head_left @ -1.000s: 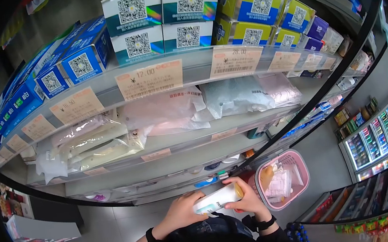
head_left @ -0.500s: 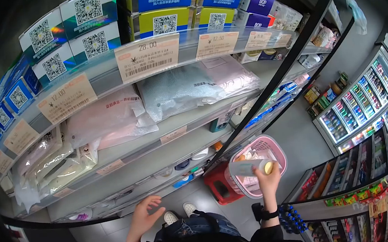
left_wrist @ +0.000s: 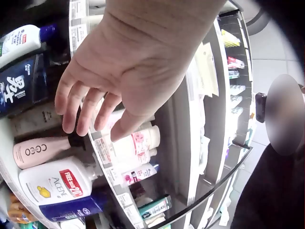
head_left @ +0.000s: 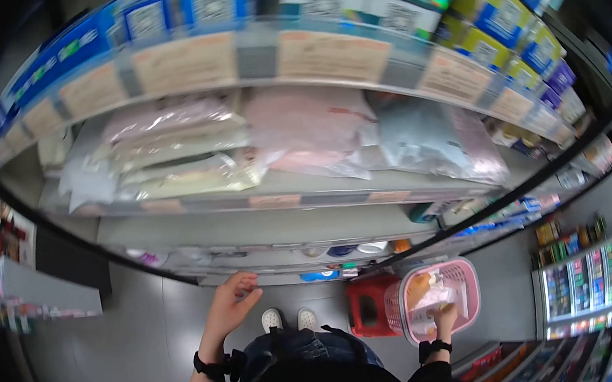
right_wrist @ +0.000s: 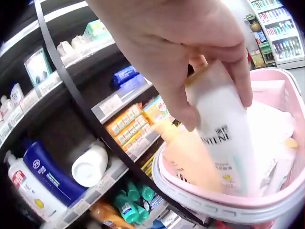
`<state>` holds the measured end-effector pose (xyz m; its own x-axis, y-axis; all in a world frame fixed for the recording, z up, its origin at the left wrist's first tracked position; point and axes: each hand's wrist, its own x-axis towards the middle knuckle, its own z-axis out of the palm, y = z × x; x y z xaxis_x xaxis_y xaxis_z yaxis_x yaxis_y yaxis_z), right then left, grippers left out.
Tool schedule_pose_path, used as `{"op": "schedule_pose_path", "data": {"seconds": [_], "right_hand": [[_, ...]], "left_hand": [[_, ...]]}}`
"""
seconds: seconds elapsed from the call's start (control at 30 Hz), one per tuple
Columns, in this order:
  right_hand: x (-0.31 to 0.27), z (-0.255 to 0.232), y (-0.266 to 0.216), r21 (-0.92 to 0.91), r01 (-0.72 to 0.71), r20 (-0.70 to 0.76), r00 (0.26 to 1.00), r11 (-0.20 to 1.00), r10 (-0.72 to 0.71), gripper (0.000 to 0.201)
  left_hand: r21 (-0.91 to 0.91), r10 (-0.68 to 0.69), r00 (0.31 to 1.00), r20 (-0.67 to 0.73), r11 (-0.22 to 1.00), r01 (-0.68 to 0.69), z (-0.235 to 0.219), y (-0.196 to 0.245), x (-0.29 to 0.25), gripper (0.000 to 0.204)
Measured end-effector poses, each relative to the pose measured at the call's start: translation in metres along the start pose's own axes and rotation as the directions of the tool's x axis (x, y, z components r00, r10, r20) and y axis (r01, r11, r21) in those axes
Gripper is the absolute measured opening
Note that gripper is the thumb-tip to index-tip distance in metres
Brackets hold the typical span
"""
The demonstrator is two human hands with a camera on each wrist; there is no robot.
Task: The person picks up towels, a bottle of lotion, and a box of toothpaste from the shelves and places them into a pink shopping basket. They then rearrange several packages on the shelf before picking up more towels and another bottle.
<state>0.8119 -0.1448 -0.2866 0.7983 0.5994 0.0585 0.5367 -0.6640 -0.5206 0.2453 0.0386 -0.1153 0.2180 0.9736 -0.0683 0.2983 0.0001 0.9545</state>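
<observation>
Ahead of the left hand (head_left: 230, 305), a shelf (head_left: 313, 188) carries bagged packs (head_left: 307, 131) in pink, cream and pale blue; a higher shelf (head_left: 256, 60) bears boxes (head_left: 323, 3). Between left and right hand (head_left: 445, 318), white clogs (head_left: 271, 320) stand on grey floor (head_left: 146, 334).

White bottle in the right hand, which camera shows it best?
The right wrist view: the white bottle is large there, lettering facing the camera. The head view shows it small and indistinct; the left wrist view, not at all.
</observation>
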Motion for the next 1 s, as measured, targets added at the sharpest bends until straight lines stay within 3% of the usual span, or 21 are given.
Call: {"op": "schedule_pose_path", "data": {"seconds": [0.07,0.1,0.17,0.27,0.3,0.33,0.4,0.47,0.53,0.6,0.63,0.7,0.73,0.8,0.83,0.9,0.93,1.0], "right_hand": [[0.004,0.012,0.006,-0.087,-0.137,0.097,0.985,0.987,0.145,0.050],[0.006,0.015,0.008,-0.102,-0.044,0.098,0.994,0.994,0.054,0.044],[0.020,0.020,0.005,-0.178,0.015,0.112,0.994,0.984,0.005,0.041],[0.026,-0.002,-0.066,-0.335,0.127,0.205,0.977,0.933,-0.059,0.031],[0.021,-0.013,-0.106,-0.101,0.096,0.421,0.906,0.990,-0.045,0.027],[0.017,-0.020,-0.141,0.119,0.005,0.615,0.785,0.993,-0.078,0.023],[0.008,-0.019,-0.191,0.363,0.116,0.770,0.522,0.924,-0.368,0.017],[-0.024,-0.024,-0.260,0.528,0.151,0.754,0.369,0.836,-0.543,0.017],[-0.060,-0.035,-0.330,0.556,0.315,0.703,0.315,0.769,-0.637,0.022],[-0.087,-0.037,-0.386,0.620,0.559,0.531,0.218,0.550,-0.819,0.026],[-0.099,-0.035,-0.410,0.618,0.565,0.531,0.214,0.547,-0.820,0.026],[-0.119,-0.028,-0.455,0.583,0.736,0.339,0.163,0.343,-0.926,0.034],[-0.126,-0.020,-0.474,0.580,0.742,0.335,0.160,0.337,-0.929,0.034],[-0.136,0.002,-0.506,0.488,0.854,0.167,0.110,0.179,-0.980,0.043],[-0.139,0.014,-0.520,0.482,0.857,0.164,0.115,0.182,-0.980,0.043],[-0.144,0.041,-0.545,0.290,0.912,0.269,0.215,0.292,-0.939,0.044],[-0.145,0.053,-0.558,0.283,0.912,0.261,0.224,0.296,-0.939,0.044],[-0.144,0.073,-0.582,0.063,0.946,0.398,0.269,0.319,-0.877,0.050]], "left_hand": [[-0.007,-0.014,0.997,-0.078,1.000,0.013,0.000,-0.006,-0.010,0.029],[-0.012,-0.020,0.992,-0.126,1.000,0.019,0.000,-0.007,-0.015,0.027],[-0.024,-0.042,0.981,-0.190,0.999,0.038,0.001,-0.013,-0.027,0.026],[-0.108,-0.113,0.948,-0.298,0.991,0.084,0.005,-0.025,-0.047,0.023],[-0.144,-0.133,0.929,-0.344,0.986,0.087,0.007,-0.032,-0.054,0.022],[-0.180,-0.153,0.908,-0.390,0.980,0.088,0.007,-0.038,-0.061,0.020],[-0.234,-0.186,0.886,-0.425,0.968,0.091,0.006,-0.050,-0.075,0.019],[-0.283,-0.217,0.866,-0.450,0.955,0.092,0.001,-0.058,-0.089,0.018],[-0.360,-0.252,0.822,-0.511,0.931,0.061,-0.007,-0.060,-0.099,0.016],[-0.355,-0.251,0.806,-0.536,0.933,0.055,-0.016,-0.065,-0.107,0.014],[-0.360,-0.255,0.801,-0.542,0.931,0.053,-0.021,-0.069,-0.112,0.014],[-0.368,-0.254,0.795,-0.550,0.929,0.042,-0.034,-0.073,-0.119,0.013],[-0.379,-0.259,0.790,-0.556,0.925,0.037,-0.043,-0.072,-0.123,0.013],[-0.391,-0.259,0.788,-0.558,0.920,0.026,-0.062,-0.073,-0.134,0.013],[-0.377,-0.264,0.784,-0.562,0.925,0.041,-0.072,-0.076,-0.141,0.013],[-0.357,-0.256,0.788,-0.561,0.933,0.049,-0.097,-0.086,-0.155,0.014],[-0.351,-0.257,0.786,-0.562,0.935,0.055,-0.110,-0.095,-0.163,0.013],[-0.341,-0.249,0.790,-0.560,0.938,0.054,-0.137,-0.107,-0.177,0.013]]}}
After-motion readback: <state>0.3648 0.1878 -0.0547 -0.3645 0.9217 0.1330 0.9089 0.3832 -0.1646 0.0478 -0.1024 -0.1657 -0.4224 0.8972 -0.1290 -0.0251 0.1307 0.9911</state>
